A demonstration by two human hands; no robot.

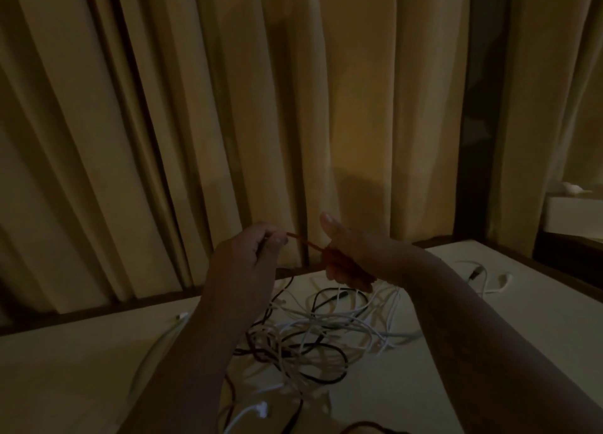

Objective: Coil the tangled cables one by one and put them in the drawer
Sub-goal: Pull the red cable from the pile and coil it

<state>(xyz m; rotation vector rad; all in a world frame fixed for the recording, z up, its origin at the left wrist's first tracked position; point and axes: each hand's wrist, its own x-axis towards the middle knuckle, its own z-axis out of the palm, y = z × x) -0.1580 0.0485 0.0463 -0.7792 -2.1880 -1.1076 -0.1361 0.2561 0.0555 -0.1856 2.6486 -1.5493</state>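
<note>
A thin red cable stretches between my two hands, raised above the table. My left hand pinches its free end between thumb and fingertips. My right hand has red loops of the cable wound round its fingers, with the thumb sticking up. Below both hands a tangle of white and black cables lies on the pale table. No drawer is in view.
A separate white cable with a dark plug lies at the table's far right. Another white cable runs along the left, and a white plug lies near the front. Beige curtains hang right behind the table.
</note>
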